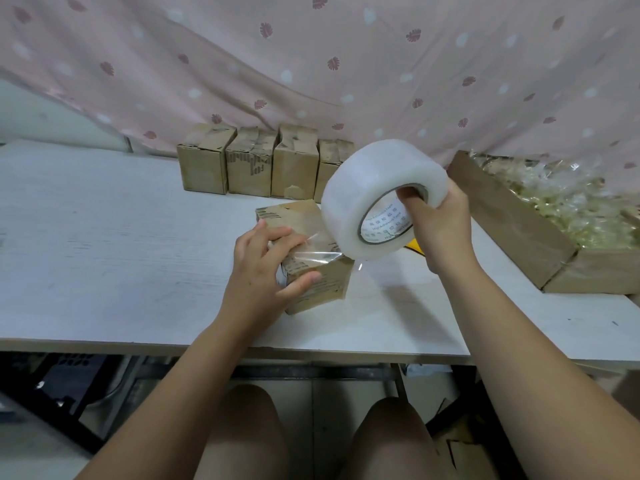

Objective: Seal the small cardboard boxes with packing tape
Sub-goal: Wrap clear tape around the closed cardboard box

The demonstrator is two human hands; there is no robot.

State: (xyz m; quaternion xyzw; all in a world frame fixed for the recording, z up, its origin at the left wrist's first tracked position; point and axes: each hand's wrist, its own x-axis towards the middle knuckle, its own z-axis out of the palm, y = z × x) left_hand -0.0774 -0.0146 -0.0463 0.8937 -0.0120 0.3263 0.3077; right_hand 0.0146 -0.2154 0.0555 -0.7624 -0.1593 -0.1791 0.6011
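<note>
One head-worn wide-angle view, facing forward and down, close over the white table (104,237)

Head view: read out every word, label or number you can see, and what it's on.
"HighAdhesiveTape", on the inner core of the tape roll, partly blurred.
Chinese characters on that core: too small to read.
Dark print on the near box and the back boxes: blurred, unreadable.
</note>
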